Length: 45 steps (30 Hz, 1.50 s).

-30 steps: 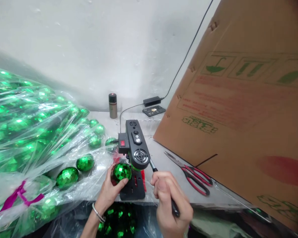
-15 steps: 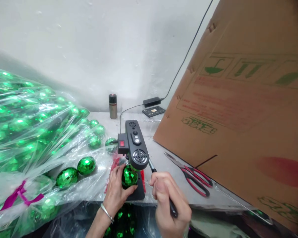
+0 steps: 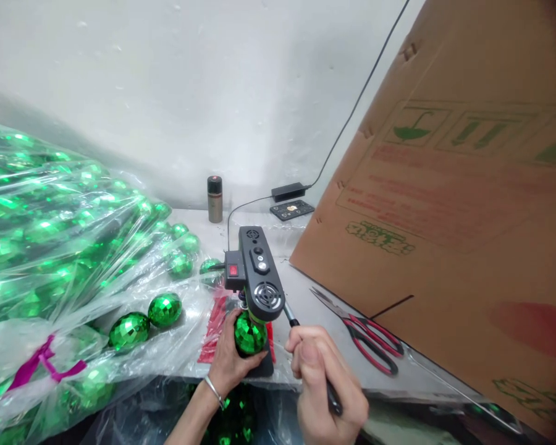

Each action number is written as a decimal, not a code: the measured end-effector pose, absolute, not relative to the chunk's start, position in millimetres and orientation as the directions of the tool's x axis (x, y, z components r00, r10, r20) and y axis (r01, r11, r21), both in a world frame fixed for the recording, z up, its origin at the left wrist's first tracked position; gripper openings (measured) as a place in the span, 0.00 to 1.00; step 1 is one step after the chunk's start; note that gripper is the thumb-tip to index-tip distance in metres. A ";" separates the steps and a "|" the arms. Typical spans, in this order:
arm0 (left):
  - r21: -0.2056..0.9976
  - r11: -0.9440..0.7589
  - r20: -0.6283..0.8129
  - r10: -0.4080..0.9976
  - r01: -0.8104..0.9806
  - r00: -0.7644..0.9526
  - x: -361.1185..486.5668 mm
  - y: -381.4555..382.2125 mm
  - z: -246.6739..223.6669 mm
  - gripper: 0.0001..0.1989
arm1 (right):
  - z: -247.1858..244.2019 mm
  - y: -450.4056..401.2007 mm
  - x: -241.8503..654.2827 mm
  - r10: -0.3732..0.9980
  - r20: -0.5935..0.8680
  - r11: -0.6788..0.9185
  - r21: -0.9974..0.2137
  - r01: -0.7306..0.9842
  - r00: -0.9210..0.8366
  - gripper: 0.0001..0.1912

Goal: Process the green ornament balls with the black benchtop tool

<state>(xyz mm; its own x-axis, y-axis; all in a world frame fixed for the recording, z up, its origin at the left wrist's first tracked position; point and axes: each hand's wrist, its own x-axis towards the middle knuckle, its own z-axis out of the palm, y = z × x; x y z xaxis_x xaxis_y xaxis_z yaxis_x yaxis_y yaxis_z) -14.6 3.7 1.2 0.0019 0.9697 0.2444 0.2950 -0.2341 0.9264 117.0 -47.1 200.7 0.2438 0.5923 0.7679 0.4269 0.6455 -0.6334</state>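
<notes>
My left hand [image 3: 230, 355], with a silver bangle at the wrist, is wrapped around a shiny green faceted ball ornament [image 3: 250, 334]. The ball sits under the head of a small black press machine [image 3: 261, 269] that has round grilles and a red switch. My right hand [image 3: 327, 383] is closed around the black grip of the machine's lever [image 3: 293, 318], which slants down toward me. A black base and a red plastic sheet [image 3: 214, 327] lie beneath the ball. The contact between ball and press head is partly hidden.
Clear bags [image 3: 69, 247] full of green balls fill the left, with two loose balls [image 3: 130, 332] in front. Red-handled scissors [image 3: 359, 330] lie beside a large cardboard box [image 3: 426, 204]. Behind stand a small bottle [image 3: 215, 201], a phone [image 3: 291, 210] and a black power adapter [image 3: 289, 191].
The whole view has shifted slightly, so things sit a little further right. My left hand and the ball have moved slightly toward me; my right hand still grips the lever.
</notes>
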 end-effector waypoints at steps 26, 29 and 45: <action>0.954 -0.173 0.145 0.981 0.243 0.128 -23.1 3.3 2.5 0.45 | 197.6 -47.2 118.1 0.587 0.772 0.651 -0.630 0.423 0.246 0.16; 0.947 -0.194 0.170 0.979 0.255 0.112 -21.7 3.2 -0.1 0.44 | 192.7 -48.9 117.1 0.587 0.768 0.644 -0.634 0.428 0.255 0.17; 0.942 -0.197 0.177 0.980 0.271 0.094 -19.4 -0.6 11.2 0.41 | 161.4 -45.2 99.0 0.488 0.747 0.675 -0.651 0.347 0.451 0.19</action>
